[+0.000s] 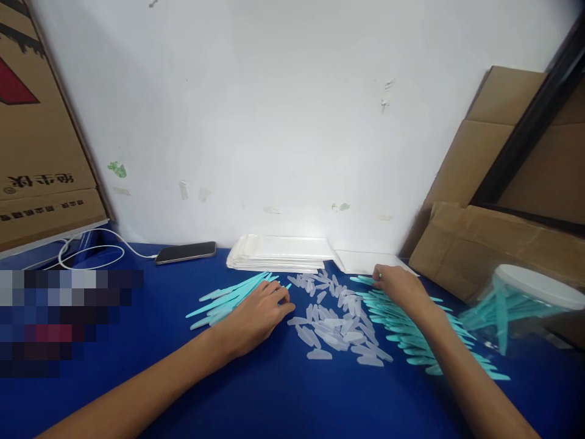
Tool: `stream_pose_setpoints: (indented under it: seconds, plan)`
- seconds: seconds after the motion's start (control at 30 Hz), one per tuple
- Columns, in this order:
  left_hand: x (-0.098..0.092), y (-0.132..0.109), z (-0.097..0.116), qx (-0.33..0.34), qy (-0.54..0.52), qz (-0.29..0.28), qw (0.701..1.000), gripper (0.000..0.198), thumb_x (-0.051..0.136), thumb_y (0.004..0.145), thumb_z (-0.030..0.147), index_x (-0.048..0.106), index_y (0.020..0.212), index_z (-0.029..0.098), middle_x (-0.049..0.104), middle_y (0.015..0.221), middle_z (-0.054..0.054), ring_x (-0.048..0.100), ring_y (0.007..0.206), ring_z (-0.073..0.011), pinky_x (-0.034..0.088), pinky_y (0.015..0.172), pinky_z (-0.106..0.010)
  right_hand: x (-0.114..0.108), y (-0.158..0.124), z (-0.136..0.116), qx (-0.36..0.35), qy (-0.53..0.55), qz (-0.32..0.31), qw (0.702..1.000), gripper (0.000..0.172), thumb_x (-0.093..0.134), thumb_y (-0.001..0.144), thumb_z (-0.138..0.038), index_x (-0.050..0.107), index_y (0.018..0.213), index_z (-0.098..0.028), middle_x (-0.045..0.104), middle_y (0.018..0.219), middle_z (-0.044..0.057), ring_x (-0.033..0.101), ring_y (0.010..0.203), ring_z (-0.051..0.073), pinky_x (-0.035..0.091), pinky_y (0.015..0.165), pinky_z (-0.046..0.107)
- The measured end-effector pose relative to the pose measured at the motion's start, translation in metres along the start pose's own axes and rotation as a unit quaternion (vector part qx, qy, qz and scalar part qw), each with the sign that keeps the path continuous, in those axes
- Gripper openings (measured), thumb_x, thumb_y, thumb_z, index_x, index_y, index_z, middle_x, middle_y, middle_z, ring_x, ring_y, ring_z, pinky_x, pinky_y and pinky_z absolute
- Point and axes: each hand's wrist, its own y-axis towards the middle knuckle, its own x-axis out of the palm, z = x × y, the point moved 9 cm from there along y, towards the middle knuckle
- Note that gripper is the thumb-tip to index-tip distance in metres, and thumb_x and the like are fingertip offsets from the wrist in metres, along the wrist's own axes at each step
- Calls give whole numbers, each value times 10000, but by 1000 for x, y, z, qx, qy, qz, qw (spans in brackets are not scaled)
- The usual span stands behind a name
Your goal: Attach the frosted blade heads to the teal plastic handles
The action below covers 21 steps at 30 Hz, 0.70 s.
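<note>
Slim teal plastic sticks are laid in two groups: a left group [228, 299] and a dense right row [402, 329]. Frosted, blade-shaped plastic pieces [336, 326] are scattered between. The left hand [265, 311] is curled over the left group; its grip's contents cannot be told. At the row's far end the right hand's [397, 285] grip is narrow; a hold cannot be confirmed. Stick-picking is judged in hand; a light, single-stick pinch seems called for. Far movement is limited by stacked flat white packets [292, 250], right by brown cardboard [479, 244]; room is found on the near blue surface [274, 396].

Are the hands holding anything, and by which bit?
The right hand is at a teal stick, the left hand over other sticks; neither grip is clear enough to tell.
</note>
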Motion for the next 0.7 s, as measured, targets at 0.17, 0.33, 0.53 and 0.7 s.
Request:
stream_pose_setpoints:
  seconds: [0.17,0.33,0.53,0.7]
  plan:
    - [-8,1,-5,-33,-52,44,997,240,447,991,102,651,1102,163,644,1047,-101,562,948,-254,446,830,-421,-1,0,-1,-7,6,19,1000,72,634,915,-248,678,953,-204,722,905,82,668,894,258,288,591,285]
    - [-21,-2,-18,-102,-153,131,974,181,487,1012,216,639,1104,189,681,1077,-64,597,996,-229,454,893,-397,-15,-2,-8,-15,1,61,998,133,559,960,-242,682,996,-204,735,878,94,686,871,259,283,578,283]
    - [-33,-10,-36,-210,-304,215,904,112,565,979,293,650,990,220,718,958,-3,667,869,-158,515,789,-278,-47,-9,-36,-65,-10,130,989,221,463,1007,-248,655,1095,-182,749,804,105,699,760,284,309,581,313]
    - [-27,-13,-48,-252,-425,245,834,159,612,948,363,618,963,204,742,948,-25,710,913,-177,549,850,-293,-62,-27,-79,-188,16,178,966,269,423,1042,-292,606,1217,-202,738,1056,87,680,940,249,429,746,324]
